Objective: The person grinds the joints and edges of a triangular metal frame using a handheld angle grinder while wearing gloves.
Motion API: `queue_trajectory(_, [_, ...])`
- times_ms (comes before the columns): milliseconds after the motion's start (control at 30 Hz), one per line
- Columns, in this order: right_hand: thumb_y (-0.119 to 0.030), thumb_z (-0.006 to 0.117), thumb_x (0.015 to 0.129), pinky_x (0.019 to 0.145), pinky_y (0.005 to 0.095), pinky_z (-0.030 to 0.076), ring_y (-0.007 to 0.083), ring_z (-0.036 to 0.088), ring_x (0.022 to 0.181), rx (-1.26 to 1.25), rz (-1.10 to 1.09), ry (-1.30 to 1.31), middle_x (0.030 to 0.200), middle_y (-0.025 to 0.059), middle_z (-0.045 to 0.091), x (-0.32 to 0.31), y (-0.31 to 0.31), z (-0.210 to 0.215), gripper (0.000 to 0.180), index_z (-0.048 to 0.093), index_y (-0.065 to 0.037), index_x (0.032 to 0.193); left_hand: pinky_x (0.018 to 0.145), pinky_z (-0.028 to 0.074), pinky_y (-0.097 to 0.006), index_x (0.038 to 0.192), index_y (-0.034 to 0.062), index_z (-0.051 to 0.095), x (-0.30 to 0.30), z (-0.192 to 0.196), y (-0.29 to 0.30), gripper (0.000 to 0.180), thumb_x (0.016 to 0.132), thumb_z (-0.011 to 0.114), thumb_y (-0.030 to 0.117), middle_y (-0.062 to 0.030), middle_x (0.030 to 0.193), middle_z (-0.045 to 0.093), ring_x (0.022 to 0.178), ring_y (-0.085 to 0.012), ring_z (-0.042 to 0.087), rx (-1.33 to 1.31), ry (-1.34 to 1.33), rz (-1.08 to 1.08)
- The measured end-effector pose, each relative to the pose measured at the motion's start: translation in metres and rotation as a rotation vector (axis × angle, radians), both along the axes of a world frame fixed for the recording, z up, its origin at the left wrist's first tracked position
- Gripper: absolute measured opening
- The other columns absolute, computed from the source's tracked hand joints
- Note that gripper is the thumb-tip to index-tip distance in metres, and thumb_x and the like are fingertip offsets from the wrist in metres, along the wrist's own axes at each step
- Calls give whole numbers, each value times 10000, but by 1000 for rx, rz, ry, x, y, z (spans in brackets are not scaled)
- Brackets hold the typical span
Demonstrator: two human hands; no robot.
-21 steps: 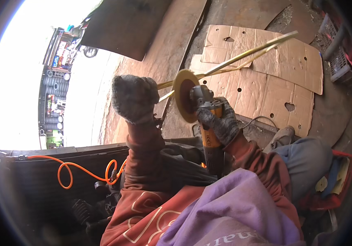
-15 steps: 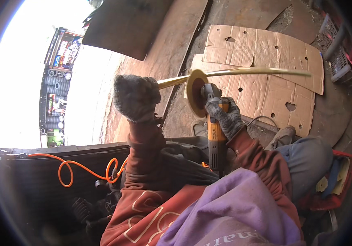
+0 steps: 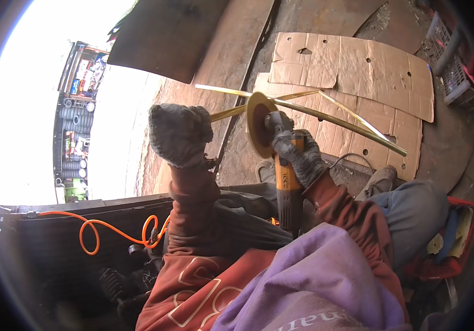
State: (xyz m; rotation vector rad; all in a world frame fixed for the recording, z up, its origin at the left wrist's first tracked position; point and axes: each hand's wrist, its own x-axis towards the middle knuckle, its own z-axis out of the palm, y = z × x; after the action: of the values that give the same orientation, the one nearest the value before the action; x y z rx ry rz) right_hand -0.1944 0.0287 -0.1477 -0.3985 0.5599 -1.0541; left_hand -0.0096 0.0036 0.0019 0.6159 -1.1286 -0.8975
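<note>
Orange cable (image 3: 99, 231): loops along the dark ledge at the lower left, its curls ending just beside the left sleeve

Left hand (image 3: 180, 134): in a grey knit glove, fingers curled shut into a fist around the near end of the brass strip; the grip itself faces away, so how the fingertips lie on the metal cannot be told

Brass strip (image 3: 347, 124): a thin, bent yellow metal piece that leaves the left fist, passes behind the disc and runs on to the right over the cardboard, with a second thin leg branching off above the disc; it is held up in the air, clear of the ground

Disc (image 3: 260, 131): round, tan-yellow, seen nearly edge-on, standing across the strip just right of the left fist; whether it touches the metal cannot be told

Angle grinder (image 3: 287, 190): yellow and black body pointing up from the lap, its head at the disc

Right hand (image 3: 298, 157): grey glove, fingers wrapped fully round the grinder's neck just below the head; the strip passes above these fingers, near but apart from them

Cardboard sheet (image 3: 358, 66): flat on the rusty ground beyond the hands, punched with small holes, reaching toward the upper right

Shoes (image 3: 379, 181): one beside the cardboard's near edge, right of the grinder; another partly hidden behind the grinder

Red crate (image 3: 457, 243): at the right edge, by the knee
</note>
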Motion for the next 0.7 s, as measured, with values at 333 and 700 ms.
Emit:
queue_trajectory(333, [-136,735,791,643,280,523,131,615,738,-49,-23,33,870,52,629,3,1,1,324,519,-85,1027,315,320,-309,749,87,468,10,-5,-4,428,999,308,396,-60,544,384,370,-197,349,75,109,27])
queue_trajectory(700, [-124,783,740,615,272,509,115,584,713,-42,57,0,872,50,602,9,7,12,415,480,-76,1019,303,325,-327,779,106,505,5,-4,0,410,993,315,400,-44,535,379,351,-213,360,161,88,183])
